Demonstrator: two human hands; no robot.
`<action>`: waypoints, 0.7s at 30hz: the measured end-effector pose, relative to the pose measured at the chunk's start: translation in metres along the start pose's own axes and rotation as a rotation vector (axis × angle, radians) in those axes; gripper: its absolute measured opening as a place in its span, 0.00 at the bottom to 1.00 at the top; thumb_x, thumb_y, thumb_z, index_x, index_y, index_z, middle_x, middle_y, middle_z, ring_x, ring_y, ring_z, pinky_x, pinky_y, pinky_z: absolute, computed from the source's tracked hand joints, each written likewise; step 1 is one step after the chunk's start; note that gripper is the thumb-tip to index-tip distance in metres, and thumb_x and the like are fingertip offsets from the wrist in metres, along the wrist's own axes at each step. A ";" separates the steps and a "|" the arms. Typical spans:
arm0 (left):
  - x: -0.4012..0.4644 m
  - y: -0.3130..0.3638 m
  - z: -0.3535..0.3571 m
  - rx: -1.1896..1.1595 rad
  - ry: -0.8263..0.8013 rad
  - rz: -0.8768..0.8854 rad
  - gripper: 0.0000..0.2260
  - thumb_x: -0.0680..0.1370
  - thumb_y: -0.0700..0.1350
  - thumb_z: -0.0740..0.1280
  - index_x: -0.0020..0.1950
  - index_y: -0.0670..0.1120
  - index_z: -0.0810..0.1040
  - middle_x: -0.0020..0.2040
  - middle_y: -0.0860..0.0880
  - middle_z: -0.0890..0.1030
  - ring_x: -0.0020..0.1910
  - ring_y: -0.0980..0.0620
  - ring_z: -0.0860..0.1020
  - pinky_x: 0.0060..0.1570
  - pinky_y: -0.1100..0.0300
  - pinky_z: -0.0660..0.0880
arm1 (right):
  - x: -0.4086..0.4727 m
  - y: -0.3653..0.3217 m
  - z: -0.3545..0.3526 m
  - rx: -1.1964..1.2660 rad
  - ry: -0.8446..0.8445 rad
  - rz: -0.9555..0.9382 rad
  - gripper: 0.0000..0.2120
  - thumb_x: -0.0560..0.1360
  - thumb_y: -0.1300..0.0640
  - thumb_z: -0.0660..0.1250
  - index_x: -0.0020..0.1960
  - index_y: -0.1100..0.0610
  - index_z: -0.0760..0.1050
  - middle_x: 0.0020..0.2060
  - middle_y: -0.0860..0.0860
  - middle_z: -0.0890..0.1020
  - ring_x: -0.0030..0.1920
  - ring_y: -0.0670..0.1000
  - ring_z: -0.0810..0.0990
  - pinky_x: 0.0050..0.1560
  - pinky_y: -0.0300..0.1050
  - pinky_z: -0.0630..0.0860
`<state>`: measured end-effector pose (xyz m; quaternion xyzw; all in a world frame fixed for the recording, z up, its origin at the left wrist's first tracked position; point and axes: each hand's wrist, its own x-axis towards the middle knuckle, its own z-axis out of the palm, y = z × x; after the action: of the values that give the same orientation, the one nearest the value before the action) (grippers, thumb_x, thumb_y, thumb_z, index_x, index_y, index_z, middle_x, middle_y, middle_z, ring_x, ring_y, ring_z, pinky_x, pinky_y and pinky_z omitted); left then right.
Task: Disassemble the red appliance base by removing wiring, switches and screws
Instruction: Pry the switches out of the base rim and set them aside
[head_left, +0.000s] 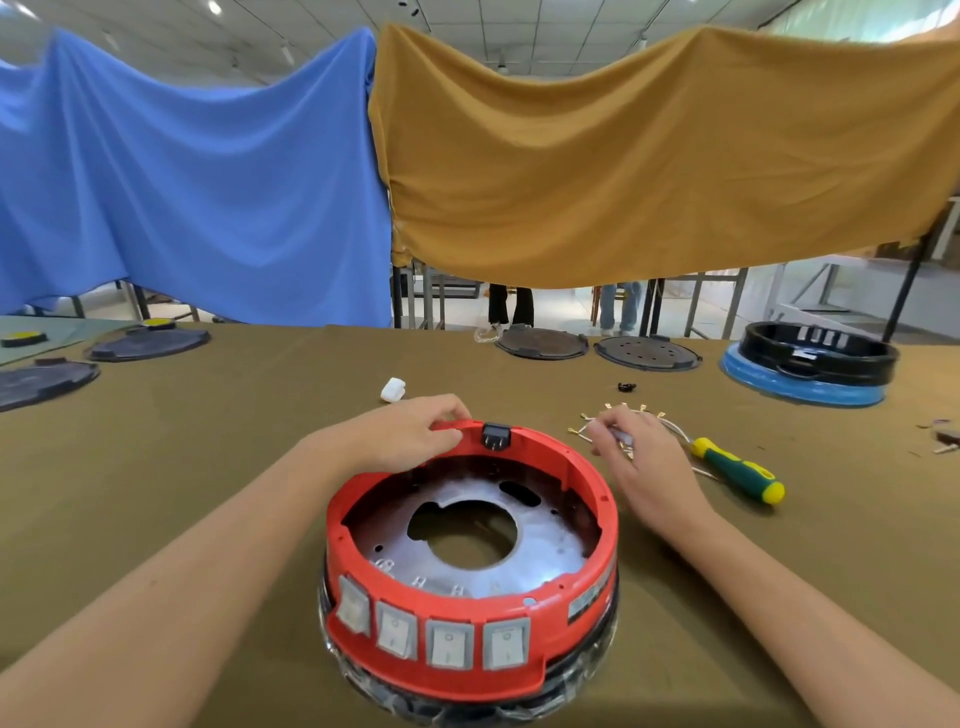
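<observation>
I see the olive cloth-covered counter (156, 467) carrying the round red plastic base (470, 566) at centre front, ring-shaped around a dull metal plate with a big hole, four grey rocker switches (434, 631) along its near wall. My left hand (415, 428) grips its far rim beside a black socket (495, 435). My right hand (641, 457) pinches thin wires (670, 428), partly hidden, near a yellow-green screwdriver (740, 470).

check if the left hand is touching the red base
Touching. The head view shows the left hand with its fingers curled over the far rim of the red base, beside the black socket, with no gap visible.
</observation>
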<state>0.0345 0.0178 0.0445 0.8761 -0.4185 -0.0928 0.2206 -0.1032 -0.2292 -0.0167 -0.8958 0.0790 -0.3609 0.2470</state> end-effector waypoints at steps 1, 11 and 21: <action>0.002 0.000 0.004 0.027 0.021 0.018 0.09 0.83 0.48 0.57 0.61 0.57 0.73 0.51 0.59 0.78 0.51 0.56 0.77 0.51 0.60 0.72 | 0.000 0.001 0.000 0.046 0.006 -0.004 0.10 0.82 0.48 0.60 0.46 0.51 0.75 0.39 0.45 0.80 0.47 0.50 0.77 0.46 0.46 0.69; 0.004 -0.001 -0.009 0.128 -0.102 0.007 0.05 0.81 0.50 0.60 0.55 0.59 0.73 0.48 0.55 0.81 0.49 0.55 0.78 0.56 0.55 0.73 | -0.001 -0.019 -0.003 0.566 -0.198 0.102 0.10 0.83 0.58 0.61 0.48 0.59 0.79 0.38 0.50 0.84 0.39 0.46 0.82 0.40 0.42 0.79; 0.006 0.001 0.007 0.102 -0.038 0.081 0.07 0.81 0.55 0.63 0.52 0.53 0.74 0.44 0.55 0.78 0.46 0.52 0.76 0.50 0.56 0.72 | 0.030 -0.067 -0.002 0.569 -0.386 0.188 0.11 0.76 0.50 0.72 0.50 0.54 0.72 0.44 0.53 0.85 0.41 0.52 0.82 0.47 0.46 0.77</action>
<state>0.0356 0.0103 0.0392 0.8668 -0.4617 -0.0790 0.1711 -0.0854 -0.1817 0.0364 -0.8316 0.0094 -0.1682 0.5292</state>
